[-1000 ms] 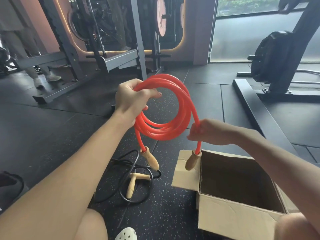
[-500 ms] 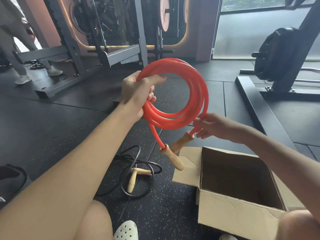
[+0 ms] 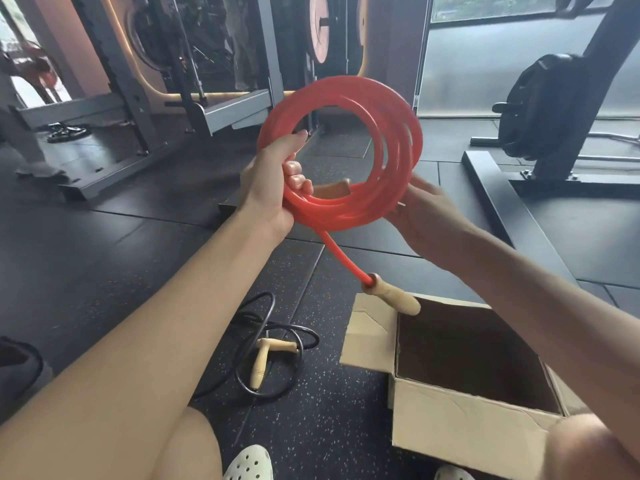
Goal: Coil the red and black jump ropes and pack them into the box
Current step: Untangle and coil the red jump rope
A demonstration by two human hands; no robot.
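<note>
The red jump rope point(image 3: 388, 133) is wound into a round coil held up at chest height. My left hand point(image 3: 266, 188) grips the coil's left side, thumb on top. My right hand point(image 3: 426, 209) is at the coil's lower right, behind the loops, fingers partly hidden. One wooden handle point(image 3: 393, 297) dangles on a short red tail over the box corner. The other handle point(image 3: 332, 188) pokes through the coil's middle. The black jump rope point(image 3: 277, 344) lies loose on the floor with its wooden handles. The open cardboard box point(image 3: 460, 424) stands at lower right, nothing visible inside.
A grey squat rack frame point(image 3: 138, 109) stands at the back left. A black machine base point(image 3: 519, 216) with weight plates point(image 3: 533, 105) runs along the right. My knees and white clogs point(image 3: 249, 462) are at the bottom edge. Another person's shoe point(image 3: 38, 173) shows far left.
The coil has been raised and tilted to face me. My right hand pushed one wooden handle through the coil's middle; the other handle swung right, over the box corner.
</note>
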